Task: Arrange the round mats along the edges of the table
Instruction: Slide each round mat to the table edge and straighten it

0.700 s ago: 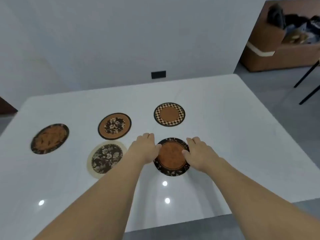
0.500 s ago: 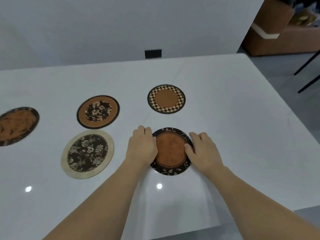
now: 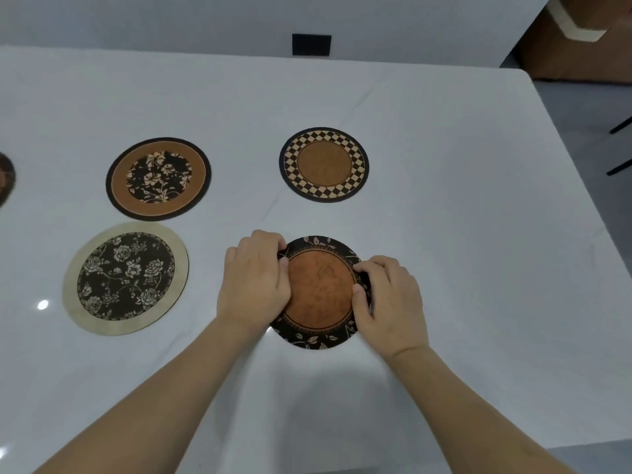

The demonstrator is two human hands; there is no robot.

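Both bare hands close on a round mat with a black leaf-patterned border and plain brown centre [image 3: 319,295], which lies near the front middle of a glossy white table [image 3: 461,234]. The left hand [image 3: 254,285] curls its fingers over the mat's left rim, while the right hand [image 3: 390,299] pinches the right rim between thumb and fingers; whether the mat is lifted clear of the surface cannot be told. Just beyond it sits a round mat with a black-and-cream checkered border [image 3: 324,164]. To the left lie a brown round mat with a dark floral centre [image 3: 158,179] and, nearer the person, a cream-rimmed round mat with black rose print [image 3: 125,278]. Part of another dark round mat [image 3: 5,177] shows at the left frame edge. A black wall socket [image 3: 311,45] is visible behind the table.
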